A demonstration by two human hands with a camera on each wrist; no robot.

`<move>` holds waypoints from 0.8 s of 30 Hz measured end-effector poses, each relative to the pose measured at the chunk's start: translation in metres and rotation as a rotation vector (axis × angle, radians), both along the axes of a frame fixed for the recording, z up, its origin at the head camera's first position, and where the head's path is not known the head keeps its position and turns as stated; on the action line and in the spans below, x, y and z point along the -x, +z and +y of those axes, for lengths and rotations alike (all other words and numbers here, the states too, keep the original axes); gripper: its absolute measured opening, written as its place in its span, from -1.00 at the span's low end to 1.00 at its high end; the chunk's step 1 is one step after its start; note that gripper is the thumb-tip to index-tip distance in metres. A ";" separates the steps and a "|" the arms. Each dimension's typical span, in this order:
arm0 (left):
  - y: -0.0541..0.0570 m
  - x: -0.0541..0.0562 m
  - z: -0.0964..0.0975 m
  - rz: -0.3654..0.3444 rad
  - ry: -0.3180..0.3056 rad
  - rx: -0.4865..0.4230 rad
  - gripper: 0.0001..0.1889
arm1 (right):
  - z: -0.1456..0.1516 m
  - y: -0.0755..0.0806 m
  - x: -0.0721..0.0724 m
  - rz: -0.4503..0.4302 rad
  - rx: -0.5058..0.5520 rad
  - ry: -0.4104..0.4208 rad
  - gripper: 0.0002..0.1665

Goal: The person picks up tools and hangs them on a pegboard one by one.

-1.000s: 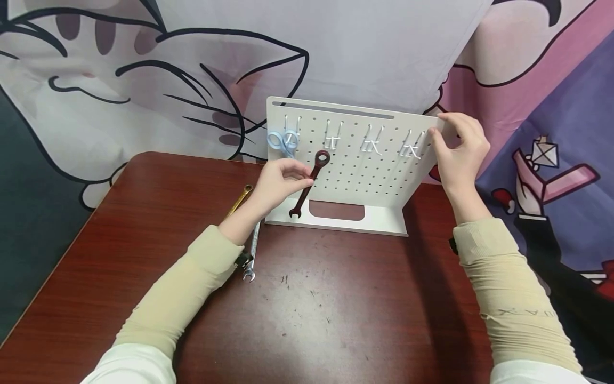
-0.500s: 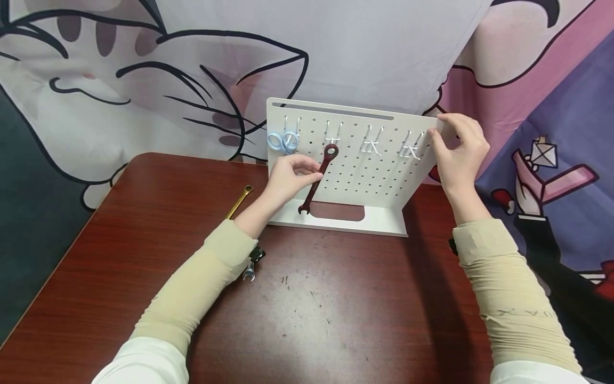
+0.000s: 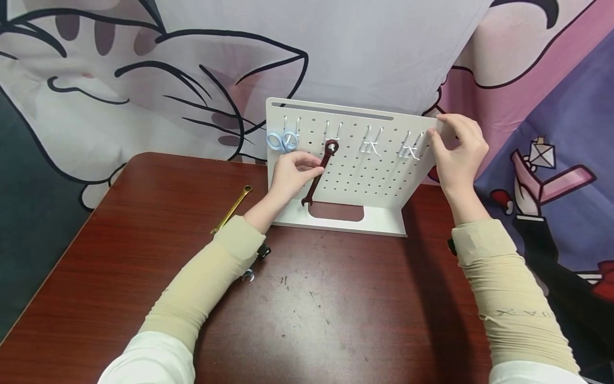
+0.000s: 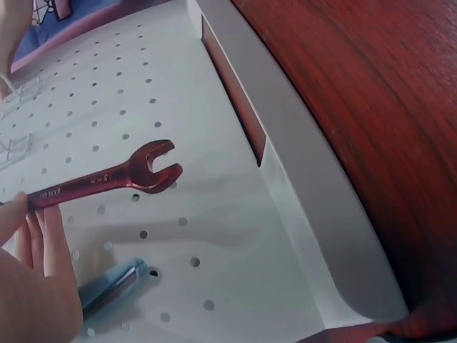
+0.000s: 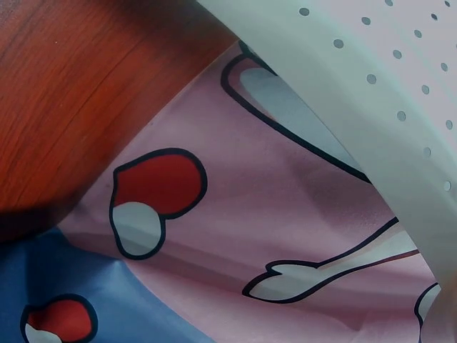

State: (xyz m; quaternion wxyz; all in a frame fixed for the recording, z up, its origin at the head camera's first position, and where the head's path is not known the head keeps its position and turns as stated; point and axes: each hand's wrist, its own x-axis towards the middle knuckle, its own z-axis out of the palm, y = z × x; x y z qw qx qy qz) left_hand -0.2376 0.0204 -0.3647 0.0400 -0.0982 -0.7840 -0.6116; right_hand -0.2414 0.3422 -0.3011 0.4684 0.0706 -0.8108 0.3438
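My left hand (image 3: 293, 176) pinches a dark red combination wrench (image 3: 314, 185) between thumb and fingers. The wrench slants, with its ring end up at the second double hook (image 3: 328, 128) from the left; whether the ring is over the prongs I cannot tell. Its open jaw end (image 4: 153, 168) points down in front of the board in the left wrist view. My right hand (image 3: 458, 152) grips the upper right edge of the white pegboard (image 3: 355, 181), thumb on the front face. Light blue scissors (image 3: 283, 141) hang on the leftmost hook, left of the wrench.
Two more double hooks, a third (image 3: 371, 143) and a fourth (image 3: 410, 146), project from the board. On the brown table (image 3: 336, 309) a gold wrench (image 3: 232, 209) lies left of the board. A silver wrench (image 3: 248, 275) is mostly hidden under the left forearm. A printed cloth (image 3: 374, 53) hangs behind.
The left hand has carried the dark red wrench rightward and a little up, bringing its ring end to the second hook. My right hand has stayed on the board's edge.
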 end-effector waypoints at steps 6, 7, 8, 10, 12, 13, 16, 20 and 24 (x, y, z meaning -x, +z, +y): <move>-0.001 0.002 0.007 0.035 0.078 -0.046 -0.83 | -0.002 0.001 0.002 -0.006 0.015 -0.020 -0.74; -0.001 0.003 0.009 0.040 0.088 -0.049 -0.83 | -0.004 0.002 0.001 -0.007 0.017 -0.024 -0.73; -0.001 0.003 0.010 0.047 0.095 -0.054 -0.83 | -0.006 0.003 0.000 -0.009 0.023 -0.028 -0.74; -0.002 0.003 0.011 0.059 0.104 -0.065 -0.84 | -0.008 0.004 -0.001 -0.012 0.029 -0.034 -0.74; -0.002 0.003 0.012 0.067 0.112 -0.067 -0.84 | -0.011 0.005 -0.003 -0.013 0.029 -0.034 -0.74; -0.002 0.003 0.012 0.071 0.115 -0.066 -0.83 | -0.012 0.005 -0.004 -0.013 0.031 -0.033 -0.74; -0.003 0.002 0.013 0.072 0.126 -0.057 -0.83 | -0.013 0.006 -0.005 -0.017 0.032 -0.035 -0.74; -0.003 0.000 0.014 0.064 0.134 -0.043 -0.83 | -0.013 0.005 -0.006 -0.028 0.031 -0.046 -0.74; -0.004 -0.001 0.014 0.057 0.124 -0.046 -0.82 | -0.009 0.002 -0.004 -0.030 0.026 -0.049 -0.74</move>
